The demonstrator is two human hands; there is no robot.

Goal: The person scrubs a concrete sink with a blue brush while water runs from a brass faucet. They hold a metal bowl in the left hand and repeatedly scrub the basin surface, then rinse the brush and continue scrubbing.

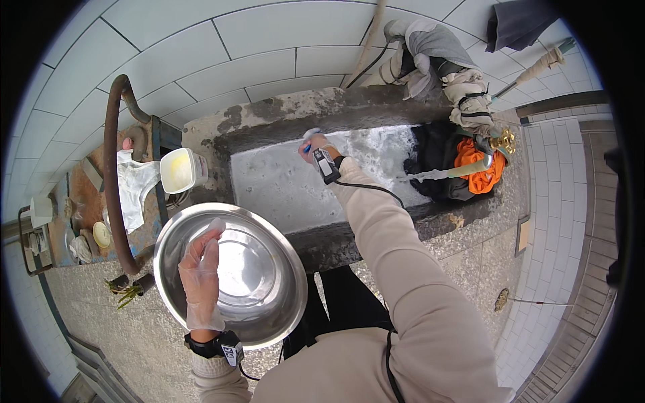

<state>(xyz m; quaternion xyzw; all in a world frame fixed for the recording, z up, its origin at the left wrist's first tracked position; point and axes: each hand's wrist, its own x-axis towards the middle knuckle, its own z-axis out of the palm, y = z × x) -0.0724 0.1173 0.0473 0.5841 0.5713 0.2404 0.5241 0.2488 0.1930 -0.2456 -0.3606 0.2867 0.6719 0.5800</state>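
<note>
My right hand (316,146), in a clear plastic glove, is closed around a small blue object (307,149), mostly hidden by the fingers. It is over cloudy, foamy water (282,186) in a stone trough (315,249). My left hand (201,272), also gloved, hovers over a shiny stainless-steel basin (262,312) with its fingers bent and slightly apart, and nothing shows in it. The basin overlaps the trough's near left corner; what supports it is hidden. Water runs from a pale hose (468,170) into the trough, beside dark cloth (428,171) and orange cloth (478,166).
An open white plastic tub (177,171) with yellowish contents stands left of the trough. Beyond it, a rusty metal table (146,201) with a curved pipe (112,151) carries a plastic bag (132,186). A brass tap handle (504,141) and cloth-wrapped pipe (468,95) rise at the right.
</note>
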